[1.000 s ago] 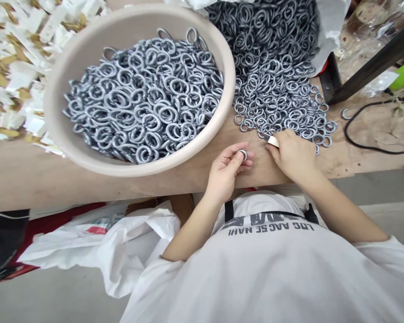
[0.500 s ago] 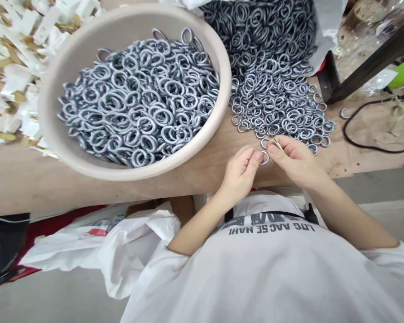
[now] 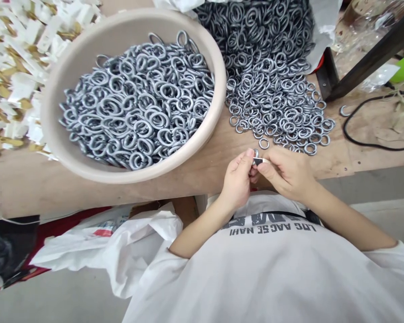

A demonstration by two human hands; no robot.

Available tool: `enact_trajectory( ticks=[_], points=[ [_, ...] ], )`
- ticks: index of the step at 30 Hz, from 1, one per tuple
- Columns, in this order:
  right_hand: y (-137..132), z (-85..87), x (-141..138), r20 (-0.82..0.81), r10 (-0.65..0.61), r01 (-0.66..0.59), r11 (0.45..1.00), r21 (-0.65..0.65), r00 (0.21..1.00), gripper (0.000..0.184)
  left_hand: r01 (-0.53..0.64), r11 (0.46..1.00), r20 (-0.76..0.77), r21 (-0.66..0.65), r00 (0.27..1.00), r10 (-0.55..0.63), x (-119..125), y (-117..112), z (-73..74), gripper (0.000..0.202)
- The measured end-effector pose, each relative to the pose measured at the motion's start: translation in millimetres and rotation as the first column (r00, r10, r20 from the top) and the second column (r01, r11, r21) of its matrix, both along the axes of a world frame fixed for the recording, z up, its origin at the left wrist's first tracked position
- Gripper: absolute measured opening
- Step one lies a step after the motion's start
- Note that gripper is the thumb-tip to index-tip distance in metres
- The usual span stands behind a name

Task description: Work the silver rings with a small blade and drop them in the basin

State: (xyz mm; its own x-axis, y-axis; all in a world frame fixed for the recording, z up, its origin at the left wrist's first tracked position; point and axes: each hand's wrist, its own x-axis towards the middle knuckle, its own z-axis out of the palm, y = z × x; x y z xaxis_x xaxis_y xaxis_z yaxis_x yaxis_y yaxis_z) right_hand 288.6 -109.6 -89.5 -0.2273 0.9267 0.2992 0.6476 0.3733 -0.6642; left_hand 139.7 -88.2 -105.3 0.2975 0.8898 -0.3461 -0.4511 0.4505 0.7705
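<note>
My left hand (image 3: pixel 237 179) pinches a small grey ring (image 3: pixel 256 153) between thumb and fingers, at the near edge of the table. Against it, my right hand (image 3: pixel 286 172) is closed on a small flat dark piece with a pale edge (image 3: pixel 257 160), which looks like a short blade. The two tips meet at the ring; whether the piece is pressing into it I cannot tell. A loose ring (image 3: pixel 264 143) lies on the wood just beyond my fingers. Behind it spreads a heap of similar rings (image 3: pixel 279 98).
A wide beige basin (image 3: pixel 134 177) full of grey rings stands at the left. White and tan pieces (image 3: pixel 23 58) are piled at the far left. On the right are a dark metal bar (image 3: pixel 363 58), a black cable (image 3: pixel 366 144) and clear plastic wrapping (image 3: pixel 366 40).
My hands have come closer together and slightly towards me. The ring is now tilted up in my left fingers, and the dark piece in my right hand has been brought against it.
</note>
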Motion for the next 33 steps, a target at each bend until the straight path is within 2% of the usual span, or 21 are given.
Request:
enact_trajectory(
  ticks=[3,5,7,9,13,15,17,19,20,21,22,24,25,27,30,33],
  points=[
    [0.5,0.0,-0.3,0.046,0.013,-0.012,1.0,-0.022,0.999,0.042,0.006,1.0,0.007,-0.001,1.0,-0.006,0.2,-3.3,-1.3,0.047],
    [6.7,-3.5,3.4,0.045,-0.012,0.016,0.996,-0.085,0.999,0.046,0.055,0.998,0.015,0.034,0.998,-0.055,-2.0,-7.1,-2.3,0.047],
    [15.8,-9.0,8.2,0.087,-0.104,0.116,0.981,-0.157,0.991,0.049,0.151,0.985,0.013,0.088,0.988,-0.153,-6.6,-10.7,-3.2,0.048],
    [24.6,-15.1,11.2,0.218,-0.192,0.232,0.956,-0.179,0.957,0.048,0.212,0.97,0.008,0.119,0.977,-0.214,-13.5,-11.8,-4.1,0.048],
    [34.4,-23.2,7.8,0.547,-0.225,0.327,0.94,-0.097,0.807,0.036,0.124,0.987,-0.033,0.103,0.992,-0.121,-31.1,-3.1,-5.6,0.038],
    [36.6,-23.9,5.2,0.595,-0.224,0.34,0.936,-0.088,0.772,0.029,0.089,0.992,-0.063,0.092,0.994,-0.083,-38.7,3.5,-6.4,0.026],
    [37.8,-22.1,3.7,0.496,-0.22,0.317,0.941,-0.12,0.84,0.021,0.068,0.996,-0.066,0.064,0.996,-0.064,-42.6,8.2,-7.1,0.028],
    [36.4,-17.8,1.9,0.206,-0.205,0.246,0.948,-0.201,0.957,0.019,0.051,0.998,-0.053,0.021,0.997,-0.05,-41.0,9.7,-7.8,0.031],
    [34.3,-15.1,-0.1,0.008,-0.197,0.192,0.948,-0.254,0.98,0.021,0.045,0.999,-0.048,-0.002,0.998,-0.045,-38.0,9.2,-8.1,0.031],
    [31.1,-12.5,-3.0,-0.19,-0.193,0.128,0.943,-0.308,0.963,0.024,0.039,0.999,-0.044,-0.023,0.998,-0.04,-33.8,7.9,-8.5,0.032],
    [26.9,-10.1,-6.8,-0.361,-0.198,0.062,0.932,-0.357,0.911,0.027,0.034,0.999,-0.04,-0.038,0.999,-0.035,-28.8,6.1,-9.0,0.036],
    [17.1,-7.3,-16.2,-0.572,-0.237,-0.041,0.902,-0.431,0.785,0.031,0.024,0.999,-0.038,-0.044,0.999,-0.026,-17.9,1.6,-10.7,0.042],
    [12.1,-7.2,-20.9,-0.621,-0.261,-0.068,0.888,-0.454,0.739,0.032,0.021,0.999,-0.042,-0.031,0.999,-0.022,-13.0,-0.7,-11.8,0.043],
    [3.7,-9.1,-28.6,-0.659,-0.283,-0.083,0.881,-0.466,0.697,0.031,0.002,1.0,-0.048,0.015,0.999,-0.002,-5.8,-4.3,-14.5,0.044],
    [-2.9,-14.5,-33.6,-0.649,-0.267,-0.056,0.9,-0.432,0.712,0.024,-0.004,1.0,-0.03,0.024,1.0,0.005,-1.5,-7.2,-17.6,0.047],
    [-2.0,-18.6,-32.6,-0.637,-0.258,-0.043,0.908,-0.417,0.726,0.022,0.053,0.998,-0.002,-0.035,0.999,-0.053,-1.6,-8.0,-16.4,0.054]
  ],
)
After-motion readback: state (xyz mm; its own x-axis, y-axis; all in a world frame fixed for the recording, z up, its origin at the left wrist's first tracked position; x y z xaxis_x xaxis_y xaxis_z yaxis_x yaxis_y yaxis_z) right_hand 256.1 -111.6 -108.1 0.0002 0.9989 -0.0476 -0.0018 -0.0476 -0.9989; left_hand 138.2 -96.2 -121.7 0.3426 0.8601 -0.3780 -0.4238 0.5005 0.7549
